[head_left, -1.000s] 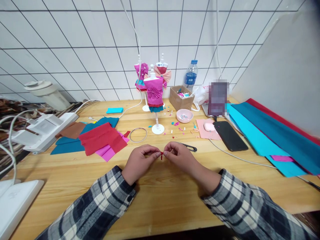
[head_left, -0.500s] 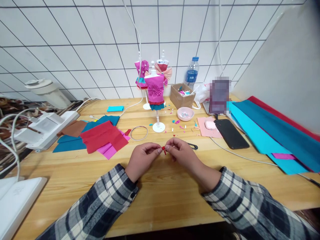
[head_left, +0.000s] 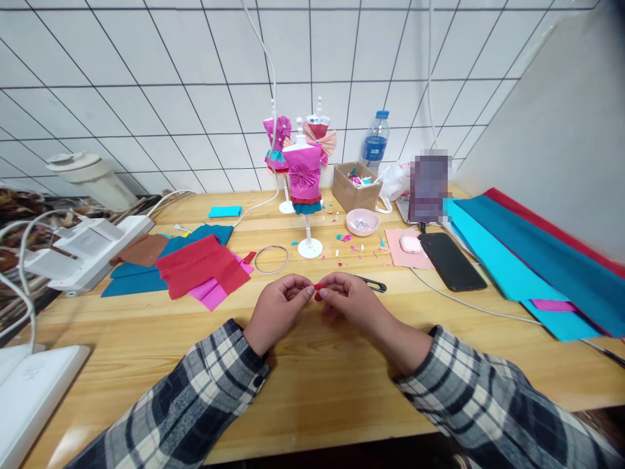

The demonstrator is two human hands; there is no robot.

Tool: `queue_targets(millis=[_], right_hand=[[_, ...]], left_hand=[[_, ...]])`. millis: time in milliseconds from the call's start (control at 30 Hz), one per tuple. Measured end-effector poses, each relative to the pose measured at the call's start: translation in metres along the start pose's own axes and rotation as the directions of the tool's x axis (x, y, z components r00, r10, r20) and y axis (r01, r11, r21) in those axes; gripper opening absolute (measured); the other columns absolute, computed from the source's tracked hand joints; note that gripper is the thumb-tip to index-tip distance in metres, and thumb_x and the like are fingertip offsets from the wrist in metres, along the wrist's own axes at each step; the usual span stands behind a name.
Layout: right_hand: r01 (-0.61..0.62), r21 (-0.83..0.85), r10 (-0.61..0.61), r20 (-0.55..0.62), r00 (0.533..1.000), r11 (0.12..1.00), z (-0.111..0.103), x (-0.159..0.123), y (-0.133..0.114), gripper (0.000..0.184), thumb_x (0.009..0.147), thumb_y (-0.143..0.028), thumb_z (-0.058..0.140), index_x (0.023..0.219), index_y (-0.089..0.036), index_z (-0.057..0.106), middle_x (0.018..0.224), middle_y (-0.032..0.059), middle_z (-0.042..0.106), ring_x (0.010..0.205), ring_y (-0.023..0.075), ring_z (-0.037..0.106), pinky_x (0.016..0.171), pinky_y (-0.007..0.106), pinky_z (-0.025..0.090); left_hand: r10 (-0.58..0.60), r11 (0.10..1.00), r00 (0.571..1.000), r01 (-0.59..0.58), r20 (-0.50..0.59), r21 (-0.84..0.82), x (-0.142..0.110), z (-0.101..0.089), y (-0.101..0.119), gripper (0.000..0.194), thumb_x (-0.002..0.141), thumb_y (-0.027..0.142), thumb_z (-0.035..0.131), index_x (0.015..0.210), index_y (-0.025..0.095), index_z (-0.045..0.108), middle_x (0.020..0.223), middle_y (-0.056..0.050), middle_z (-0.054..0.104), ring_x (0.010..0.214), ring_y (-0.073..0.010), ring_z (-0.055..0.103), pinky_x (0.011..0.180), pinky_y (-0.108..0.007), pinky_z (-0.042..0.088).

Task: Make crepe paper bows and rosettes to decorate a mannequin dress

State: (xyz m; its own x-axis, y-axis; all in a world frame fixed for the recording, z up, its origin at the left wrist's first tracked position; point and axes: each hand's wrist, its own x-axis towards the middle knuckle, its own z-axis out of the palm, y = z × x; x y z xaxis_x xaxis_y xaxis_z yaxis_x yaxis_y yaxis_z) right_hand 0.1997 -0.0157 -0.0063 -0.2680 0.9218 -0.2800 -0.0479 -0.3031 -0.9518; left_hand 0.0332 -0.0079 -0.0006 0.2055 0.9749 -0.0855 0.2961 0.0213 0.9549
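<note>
Between my two hands is a small piece of red crepe paper [head_left: 318, 292], held just above the table. My left hand [head_left: 280, 309] pinches its left side between thumb and forefinger. My right hand [head_left: 352, 305] grips the right side in the same way, and its fingers hide part of the piece. Close behind my right hand lies a black-handled tool [head_left: 375, 284], partly covered. Beyond my hands stands a small white dress form [head_left: 303, 176] in a magenta top with a pleated rosette and a red and teal ruffled skirt.
Red crepe paper sheets [head_left: 202, 268] overlap teal ones on the left, near a wire ring [head_left: 271, 259]. Paper scraps dot the table around a pink bowl [head_left: 362, 223] and a cardboard box [head_left: 356, 187]. A black phone [head_left: 452, 262] and long teal sheets [head_left: 541, 260] lie right.
The red piece has turned between my fingertips: its narrow hanging strip no longer shows, and it looks more bunched. My hands stay close together, slightly higher in view than a second ago.
</note>
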Motion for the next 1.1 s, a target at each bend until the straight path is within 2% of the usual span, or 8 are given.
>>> queue_targets(millis=[133, 367, 500, 633, 800, 967, 1033, 1100], right_hand=[[0.005, -0.012, -0.006, -0.026, 1.0, 1.0, -0.0008, 0.0003, -0.0004, 0.01, 0.077, -0.027, 0.06, 0.079, -0.017, 0.057, 0.073, -0.0013, 0.063, 0.049, 0.0073, 0.056, 0.045, 0.02, 0.046], [0.034, -0.045, -0.036, -0.05, 0.998, 0.998, -0.0055, 0.0019, 0.0028, 0.011, 0.075, -0.028, 0.062, 0.079, -0.018, 0.06, 0.07, -0.002, 0.061, 0.045, 0.0067, 0.052, 0.042, 0.02, 0.045], [0.097, -0.132, -0.108, -0.079, 0.991, 0.987, -0.0067, 0.0019, 0.003, 0.012, 0.075, -0.027, 0.062, 0.082, -0.018, 0.06, 0.068, -0.0029, 0.06, 0.042, 0.0064, 0.048, 0.037, 0.019, 0.041], [0.11, -0.18, -0.124, -0.068, 0.99, 0.978, -0.0048, 0.0007, 0.0014, 0.009, 0.076, -0.026, 0.061, 0.08, -0.018, 0.06, 0.064, -0.0036, 0.059, 0.04, 0.0066, 0.048, 0.037, 0.02, 0.041], [0.031, -0.144, -0.04, -0.062, 0.997, 0.989, -0.0007, -0.003, -0.0046, 0.013, 0.078, -0.024, 0.061, 0.089, -0.018, 0.063, 0.063, -0.003, 0.059, 0.047, 0.0092, 0.055, 0.043, 0.022, 0.049], [-0.029, -0.115, 0.024, -0.049, 0.999, 0.993, -0.001, -0.0025, -0.0043, 0.008, 0.075, -0.024, 0.066, 0.079, -0.017, 0.063, 0.062, -0.0023, 0.06, 0.049, 0.0089, 0.056, 0.046, 0.022, 0.051], [-0.031, -0.169, 0.025, -0.04, 0.999, 0.985, -0.0041, -0.0013, -0.0032, 0.008, 0.077, -0.024, 0.063, 0.081, -0.017, 0.064, 0.065, -0.0019, 0.062, 0.047, 0.0084, 0.055, 0.045, 0.022, 0.049], [0.003, -0.329, -0.013, -0.026, 1.0, 0.944, -0.0086, -0.0005, -0.0028, 0.008, 0.078, -0.023, 0.061, 0.081, -0.017, 0.066, 0.066, -0.0013, 0.064, 0.046, 0.0084, 0.053, 0.046, 0.022, 0.047]], left_hand=[[-0.007, 1.0, 1.0, 0.007, -0.002, -0.007, -0.0012, -0.0003, 0.0026, 0.022, 0.075, 0.037, 0.064, 0.081, 0.016, 0.063, 0.072, 0.0, 0.065, 0.068, -0.0141, 0.059, 0.066, -0.025, 0.048], [-0.032, 0.997, 0.998, 0.035, 0.049, -0.072, -0.0006, -0.0019, 0.0015, 0.025, 0.073, 0.038, 0.066, 0.083, 0.015, 0.063, 0.075, -0.001, 0.066, 0.069, -0.014, 0.058, 0.065, -0.025, 0.046], [-0.077, 0.996, 0.987, 0.083, 0.143, -0.031, -0.001, -0.0031, -0.0003, 0.029, 0.073, 0.042, 0.066, 0.083, 0.015, 0.066, 0.076, -0.003, 0.068, 0.065, -0.0134, 0.057, 0.06, -0.024, 0.045], [-0.062, 0.998, 0.987, 0.061, 0.149, 0.012, -0.0017, -0.0025, 0.0, 0.028, 0.071, 0.041, 0.067, 0.081, 0.015, 0.07, 0.079, -0.004, 0.071, 0.072, -0.0162, 0.062, 0.067, -0.026, 0.047], [-0.046, 0.998, 0.996, 0.043, 0.075, 0.043, -0.0012, -0.0034, 0.0026, 0.027, 0.071, 0.042, 0.067, 0.078, 0.016, 0.07, 0.08, -0.004, 0.073, 0.074, -0.0182, 0.065, 0.071, -0.028, 0.05], [-0.013, 0.996, 0.999, 0.008, 0.05, 0.09, -0.0007, -0.005, 0.0038, 0.027, 0.072, 0.043, 0.066, 0.076, 0.016, 0.069, 0.079, -0.004, 0.074, 0.075, -0.0195, 0.066, 0.071, -0.029, 0.052], [0.003, 0.992, 0.998, -0.011, 0.065, 0.124, -0.0006, -0.0055, 0.0025, 0.027, 0.073, 0.042, 0.065, 0.078, 0.016, 0.07, 0.079, -0.004, 0.074, 0.074, -0.0193, 0.066, 0.07, -0.029, 0.051], [0.015, 0.982, 0.995, -0.034, 0.102, 0.185, -0.0005, -0.0063, -0.0003, 0.027, 0.076, 0.041, 0.062, 0.08, 0.017, 0.07, 0.08, -0.005, 0.074, 0.074, -0.0188, 0.066, 0.069, -0.028, 0.051]])
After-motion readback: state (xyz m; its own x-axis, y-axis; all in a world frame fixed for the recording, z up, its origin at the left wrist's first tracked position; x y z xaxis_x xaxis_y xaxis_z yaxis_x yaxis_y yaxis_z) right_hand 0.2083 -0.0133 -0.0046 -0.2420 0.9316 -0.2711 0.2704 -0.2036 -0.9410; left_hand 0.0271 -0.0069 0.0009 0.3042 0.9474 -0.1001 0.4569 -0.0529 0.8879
